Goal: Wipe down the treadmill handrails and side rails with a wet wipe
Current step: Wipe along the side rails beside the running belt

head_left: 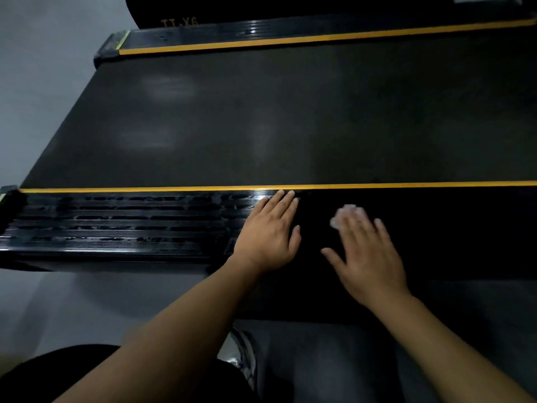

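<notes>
Head view: side rail (122,225) runs left-right; right hand (369,257) presses wet wipe (345,213).

One marking was legible: faint yellowish lettering (179,23), read as "TT.X6". It stood on the black housing (145,13) just beyond the far side rail (290,32). The characters were blurred, so the reading was uncertain.

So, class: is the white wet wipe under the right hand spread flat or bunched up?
Bunched up: the white wet wipe shows as a blurred, crumpled lump beneath the fingers of the right hand, on the black side rail.
</notes>
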`<state>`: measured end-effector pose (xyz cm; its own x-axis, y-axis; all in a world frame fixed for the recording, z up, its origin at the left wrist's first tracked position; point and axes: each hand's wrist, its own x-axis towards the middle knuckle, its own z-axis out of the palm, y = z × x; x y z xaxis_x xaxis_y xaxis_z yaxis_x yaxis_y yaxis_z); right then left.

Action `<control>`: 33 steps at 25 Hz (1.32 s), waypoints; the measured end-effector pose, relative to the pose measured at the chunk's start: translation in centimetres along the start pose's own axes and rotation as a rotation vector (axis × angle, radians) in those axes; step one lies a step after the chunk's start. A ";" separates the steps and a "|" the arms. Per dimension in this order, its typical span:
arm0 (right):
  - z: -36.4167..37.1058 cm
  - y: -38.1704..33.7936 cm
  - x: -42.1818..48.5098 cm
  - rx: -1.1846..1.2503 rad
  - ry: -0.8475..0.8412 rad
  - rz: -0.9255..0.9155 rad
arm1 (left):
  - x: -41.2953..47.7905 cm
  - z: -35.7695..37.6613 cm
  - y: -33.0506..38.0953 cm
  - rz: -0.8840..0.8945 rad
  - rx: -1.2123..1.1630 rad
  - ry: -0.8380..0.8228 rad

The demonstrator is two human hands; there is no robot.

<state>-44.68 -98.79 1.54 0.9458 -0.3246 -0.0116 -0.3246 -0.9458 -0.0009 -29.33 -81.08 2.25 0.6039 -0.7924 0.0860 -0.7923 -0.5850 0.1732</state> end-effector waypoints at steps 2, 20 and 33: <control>-0.4 2.7 -1.3 0.034 -0.006 0.147 | 0.0 0.0 0.1 0.001 -0.004 0.011; -2.5 -2.9 6.4 0.124 -0.203 -0.027 | 0.0 0.1 0.2 0.003 0.004 0.018; -2.9 -5.6 6.7 0.176 -0.188 -0.001 | 0.2 -0.3 -0.4 0.000 -0.168 0.009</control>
<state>-36.55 -95.71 4.40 0.9331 -0.3012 -0.1967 -0.3356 -0.9257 -0.1746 -28.93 -80.95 2.51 0.6052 -0.7904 0.0950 -0.7671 -0.5471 0.3352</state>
